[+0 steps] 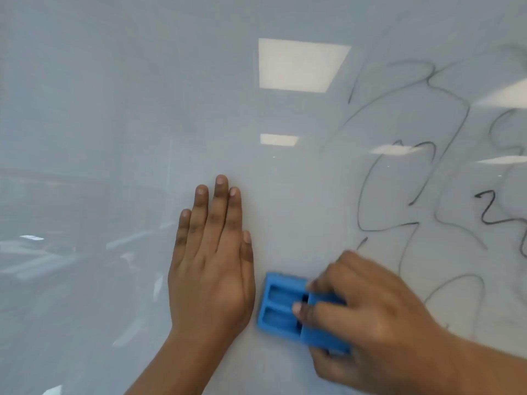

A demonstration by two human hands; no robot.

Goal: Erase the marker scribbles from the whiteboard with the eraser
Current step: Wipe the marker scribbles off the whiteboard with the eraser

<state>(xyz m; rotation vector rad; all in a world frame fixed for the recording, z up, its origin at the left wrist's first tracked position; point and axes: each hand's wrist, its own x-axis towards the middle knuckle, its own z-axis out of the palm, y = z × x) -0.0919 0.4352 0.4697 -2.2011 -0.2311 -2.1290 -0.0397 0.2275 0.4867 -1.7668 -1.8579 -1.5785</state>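
The right hand (373,315) is clamped on the blue eraser (288,309), fingers curled over its far end and the thumb tucked under its lower edge, pressing the block flat against the whiteboard (114,109). The eraser's exposed back shows two long recessed slots side by side and a narrow cross groove near the fingertips; no brand or label can be seen on it. Just to the left of the eraser, close but not touching it, the left hand (211,263) lies flat and open on the board, fingers together and pointing up, thumb along the side nearest the eraser, holding nothing. Above and to the right of the eraser run the marker scribbles (399,181), thin dark looping lines that fill the right part of the board, one loop dropping down behind the right hand. Farther right of the eraser, near the picture's edge, a heavier black zigzag stroke (490,209) stands out; it looks a little like a "2", but none of the marks reads as real writing. Above the eraser and to its left the board is wiped clean and glossy, carrying reflections of rectangular ceiling lights (299,64), the largest straight above the eraser, a smaller one below it
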